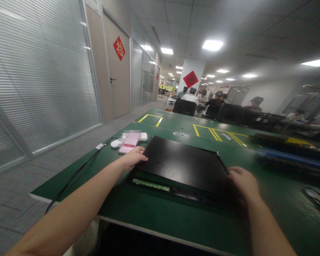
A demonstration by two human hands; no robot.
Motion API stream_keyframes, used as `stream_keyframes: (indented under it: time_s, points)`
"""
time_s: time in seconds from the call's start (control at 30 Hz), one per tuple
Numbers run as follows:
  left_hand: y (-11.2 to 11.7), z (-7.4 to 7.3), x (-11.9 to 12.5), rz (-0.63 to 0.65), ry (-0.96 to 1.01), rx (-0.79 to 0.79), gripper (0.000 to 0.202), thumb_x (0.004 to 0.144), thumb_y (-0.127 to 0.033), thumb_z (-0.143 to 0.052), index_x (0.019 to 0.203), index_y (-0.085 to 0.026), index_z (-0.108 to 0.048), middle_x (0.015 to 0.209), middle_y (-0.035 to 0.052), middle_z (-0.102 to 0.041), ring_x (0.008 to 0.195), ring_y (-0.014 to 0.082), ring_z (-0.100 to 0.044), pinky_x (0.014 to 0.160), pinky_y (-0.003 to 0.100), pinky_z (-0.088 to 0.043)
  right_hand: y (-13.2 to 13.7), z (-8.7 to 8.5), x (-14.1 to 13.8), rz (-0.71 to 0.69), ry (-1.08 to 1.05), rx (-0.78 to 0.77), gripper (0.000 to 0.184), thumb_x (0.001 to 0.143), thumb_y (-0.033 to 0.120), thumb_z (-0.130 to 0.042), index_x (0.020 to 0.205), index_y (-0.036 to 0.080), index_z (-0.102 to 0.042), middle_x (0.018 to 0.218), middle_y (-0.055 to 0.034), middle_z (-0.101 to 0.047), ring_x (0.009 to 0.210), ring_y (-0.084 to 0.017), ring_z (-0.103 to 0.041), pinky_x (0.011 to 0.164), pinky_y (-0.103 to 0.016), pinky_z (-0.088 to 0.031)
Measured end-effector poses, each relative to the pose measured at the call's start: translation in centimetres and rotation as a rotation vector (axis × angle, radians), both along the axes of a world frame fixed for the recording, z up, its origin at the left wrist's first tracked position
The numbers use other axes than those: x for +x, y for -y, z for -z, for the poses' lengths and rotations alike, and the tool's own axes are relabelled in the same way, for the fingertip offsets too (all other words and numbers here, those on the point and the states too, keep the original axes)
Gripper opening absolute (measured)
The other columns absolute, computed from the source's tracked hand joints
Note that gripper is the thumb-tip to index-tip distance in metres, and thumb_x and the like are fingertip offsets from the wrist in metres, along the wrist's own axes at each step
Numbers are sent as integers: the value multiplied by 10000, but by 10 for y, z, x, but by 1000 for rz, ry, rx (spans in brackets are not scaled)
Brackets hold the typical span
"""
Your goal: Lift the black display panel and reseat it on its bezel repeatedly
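Observation:
A flat black panel [184,163] lies tilted on top of a black chassis [160,185] whose green circuit board shows along the near edge, all on a green table [154,213]. My left hand [133,157] grips the panel's left edge with fingers curled round it. My right hand [244,183] holds the panel's right near corner, fingers closed on the edge.
A pink phone [128,143] and a white device [142,136] lie just beyond my left hand, with a black cable [77,172] running off the table's left edge. Long dark parts [290,156] lie at the right. People sit at desks far behind.

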State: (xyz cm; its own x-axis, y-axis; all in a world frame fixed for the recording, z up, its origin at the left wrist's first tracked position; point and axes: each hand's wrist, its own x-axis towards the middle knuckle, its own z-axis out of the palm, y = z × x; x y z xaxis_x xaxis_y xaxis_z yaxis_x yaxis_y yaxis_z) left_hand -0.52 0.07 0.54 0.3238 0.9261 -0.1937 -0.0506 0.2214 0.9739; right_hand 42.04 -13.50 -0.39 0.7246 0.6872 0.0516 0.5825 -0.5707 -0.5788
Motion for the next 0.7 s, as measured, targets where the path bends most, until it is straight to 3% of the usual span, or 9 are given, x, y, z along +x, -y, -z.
stream_keyframes:
  time_s: [0.3, 0.7]
  points:
    - [1, 2, 0, 4, 10, 24, 457, 513, 14, -706, 868, -197, -510, 680, -17, -670, 641, 210, -674, 606, 307, -509, 0, 2, 2, -41, 122, -37, 306, 708, 376, -534, 912, 273, -738, 904, -85, -735, 922, -305, -648, 721, -370, -449]
    - [1, 4, 2, -12, -13, 37, 439, 531, 2, -671, 887, -201, -514, 637, -34, -663, 601, 206, -666, 556, 291, -501, -1, 3, 5, -48, 112, -60, 279, 702, 359, -536, 873, 269, -737, 896, -92, -728, 954, -307, -641, 752, -369, -460]
